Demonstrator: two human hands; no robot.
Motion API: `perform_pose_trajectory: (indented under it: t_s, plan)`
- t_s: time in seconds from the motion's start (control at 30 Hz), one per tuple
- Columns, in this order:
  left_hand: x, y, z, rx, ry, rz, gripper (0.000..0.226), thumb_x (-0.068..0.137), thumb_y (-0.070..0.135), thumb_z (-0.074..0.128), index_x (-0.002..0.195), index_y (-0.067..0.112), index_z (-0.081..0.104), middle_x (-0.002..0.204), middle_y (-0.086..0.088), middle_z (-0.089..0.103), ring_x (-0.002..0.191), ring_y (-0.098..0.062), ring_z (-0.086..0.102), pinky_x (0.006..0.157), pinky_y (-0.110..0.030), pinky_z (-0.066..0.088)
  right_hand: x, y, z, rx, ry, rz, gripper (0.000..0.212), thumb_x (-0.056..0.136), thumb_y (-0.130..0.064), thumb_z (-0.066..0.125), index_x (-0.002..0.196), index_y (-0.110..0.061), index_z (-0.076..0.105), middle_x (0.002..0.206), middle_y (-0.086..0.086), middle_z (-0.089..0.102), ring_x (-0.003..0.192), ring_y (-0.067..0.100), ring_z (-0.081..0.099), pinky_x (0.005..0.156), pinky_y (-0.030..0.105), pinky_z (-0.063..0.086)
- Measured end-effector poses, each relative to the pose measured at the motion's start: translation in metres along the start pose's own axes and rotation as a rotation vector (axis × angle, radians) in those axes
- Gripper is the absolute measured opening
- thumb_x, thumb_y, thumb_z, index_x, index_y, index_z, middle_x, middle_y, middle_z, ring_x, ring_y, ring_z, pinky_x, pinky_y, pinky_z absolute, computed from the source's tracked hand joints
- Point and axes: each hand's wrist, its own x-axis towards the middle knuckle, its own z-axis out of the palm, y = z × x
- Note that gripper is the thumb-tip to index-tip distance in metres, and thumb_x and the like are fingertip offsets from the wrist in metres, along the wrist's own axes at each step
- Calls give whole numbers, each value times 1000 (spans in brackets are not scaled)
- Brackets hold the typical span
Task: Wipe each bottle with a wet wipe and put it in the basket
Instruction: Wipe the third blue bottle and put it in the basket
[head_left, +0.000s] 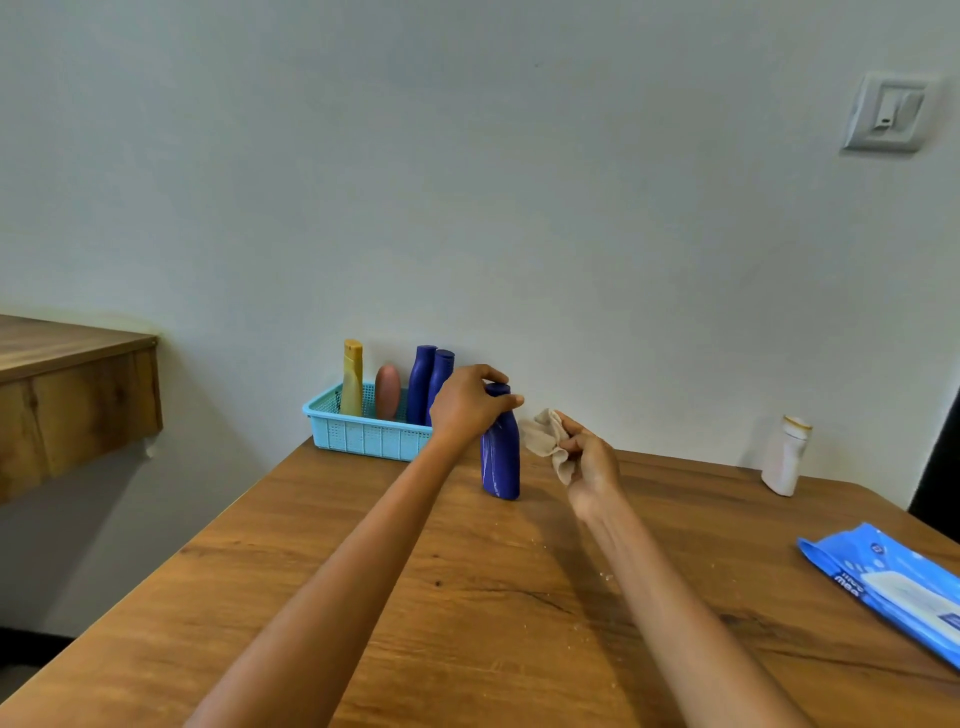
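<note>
A deep blue bottle (501, 457) stands on a brown wood-grain desk (467, 597). At 11 o'clock, a turquoise lattice basket (363, 434) holds yellow (352, 379), pink (387, 392) and two dark blue bottles (429, 382). At 3 o'clock: a white bottle (784, 457), gold-rimmed. A beige wipe (548, 439); a bright blue packet (893, 587) at 4 o'clock.

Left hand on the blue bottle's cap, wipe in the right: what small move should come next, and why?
Probably bring the wipe in the right hand against the blue bottle. The left hand grips its cap, holding it upright on the table, while the wipe sits just beside it, apparently not touching.
</note>
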Motion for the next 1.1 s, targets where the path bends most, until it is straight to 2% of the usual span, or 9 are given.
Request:
perform_pose_trajectory:
  t_s: [0.17, 0.27, 0.33, 0.4, 0.53, 0.67, 0.9, 1.0, 1.1]
  plan:
    - [-2, 3, 5, 158, -1, 67, 39, 89, 40, 59, 120, 18, 59, 119, 0, 58, 105, -19, 59, 84, -36, 50, 3, 1, -4, 105, -15, 66, 41, 84, 10, 33, 109, -3, 63, 92, 11, 63, 42, 6, 51, 34, 12, 39]
    - [2, 7, 2, 156, -112, 80, 26, 99, 28, 42, 116, 18, 59, 112, -3, 59, 105, -20, 56, 86, -35, 45, 4, 0, 0, 133, -44, 90, 40, 84, 7, 36, 114, -2, 61, 91, 11, 61, 38, 6, 51, 34, 14, 39]
    - [7, 8, -1, 146, -195, 93, 32, 100, 18, 38, 127, 11, 55, 124, -7, 59, 114, -23, 54, 94, -36, 43, 0, -1, 5, 97, -81, 70, 39, 82, 8, 37, 109, -2, 64, 90, 9, 63, 40, 5, 53, 36, 15, 40]
    - [9, 7, -4, 148, -240, 117, 36, 98, 11, 41, 133, 8, 49, 133, -9, 55, 121, -24, 51, 99, -35, 42, -2, -2, 9, -25, -96, 10, 36, 82, 8, 39, 101, -4, 67, 84, 7, 63, 50, 7, 56, 42, 17, 42]
    - [8, 3, -4, 117, -212, 156, 36, 93, 14, 54, 129, 9, 54, 123, -10, 62, 111, -20, 57, 93, -31, 46, -3, -1, 17, -309, -96, -174, 29, 91, -2, 46, 110, -7, 68, 85, 4, 65, 75, 12, 57, 62, 21, 44]
    - [7, -1, -5, -4, -175, 100, 30, 88, 18, 63, 116, 9, 58, 108, -7, 66, 92, -12, 59, 79, -22, 47, -6, -3, 23, -333, -104, -222, 24, 92, -6, 50, 108, -10, 68, 87, 1, 66, 79, 10, 58, 65, 21, 44]
    - [3, 0, -2, -297, -238, -23, 34, 86, 11, 66, 116, 4, 51, 109, -16, 64, 84, -23, 66, 67, -25, 57, -9, -4, 31, -350, -111, -307, 29, 95, -5, 46, 118, -9, 63, 111, 4, 64, 91, 9, 60, 64, 11, 50]
    - [0, 1, 3, -270, -173, 23, 39, 86, 12, 66, 122, 3, 54, 109, -11, 63, 85, -22, 66, 68, -23, 57, -6, 5, 35, -392, -106, -392, 32, 96, -8, 45, 123, -11, 61, 125, 2, 61, 111, 15, 58, 91, 22, 49]
    - [0, -2, 6, -276, -125, 26, 39, 84, 14, 69, 120, 2, 58, 108, -12, 65, 89, -23, 67, 77, -32, 58, -10, 12, 30, -519, -69, -524, 31, 97, -8, 44, 123, -9, 61, 122, -4, 60, 107, 8, 55, 79, 8, 46]
